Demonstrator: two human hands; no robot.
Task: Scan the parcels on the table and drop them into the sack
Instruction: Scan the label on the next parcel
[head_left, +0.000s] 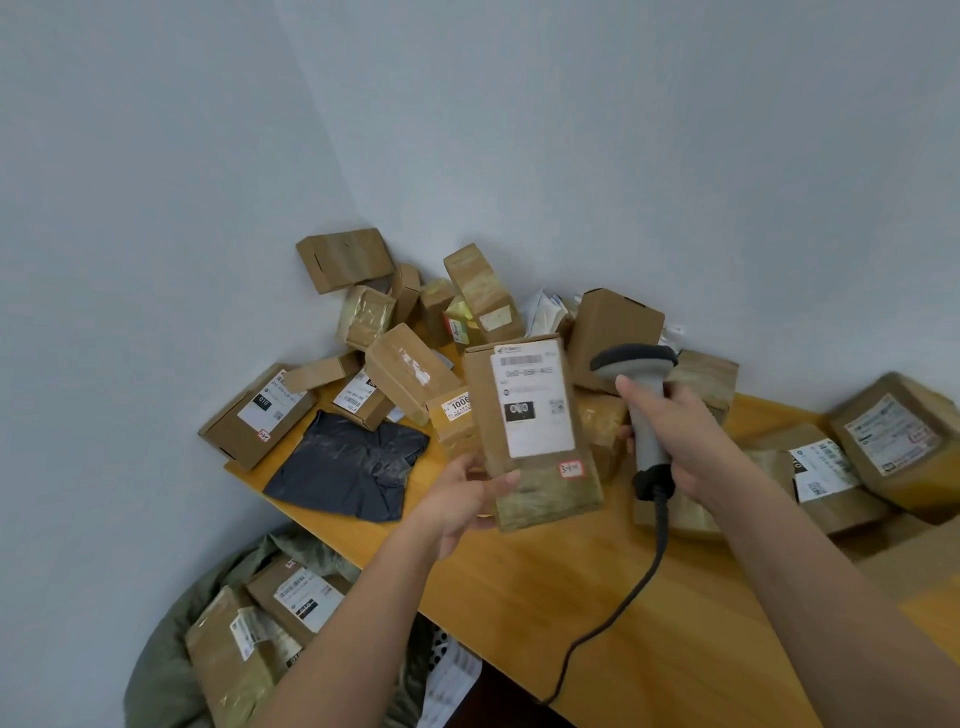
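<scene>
Green sack (166, 670) with two boxes (270, 623) inside; left grip (462, 501) around labelled parcel (535, 431), right grip (680, 441) around scanner (641, 400).

The print on the white label of the held parcel (532, 431) is too blurred to read, and the left hand (470, 501) covers its lower left corner. The right hand (675, 441) wraps the scanner (641, 400) grip, hiding any trigger. Below the left forearm, the green sack (171, 660) is cut off by the bottom edge, and the arm hides part of its contents. Right of the right hand, boxes (893, 431) run past the picture's edge.
</scene>
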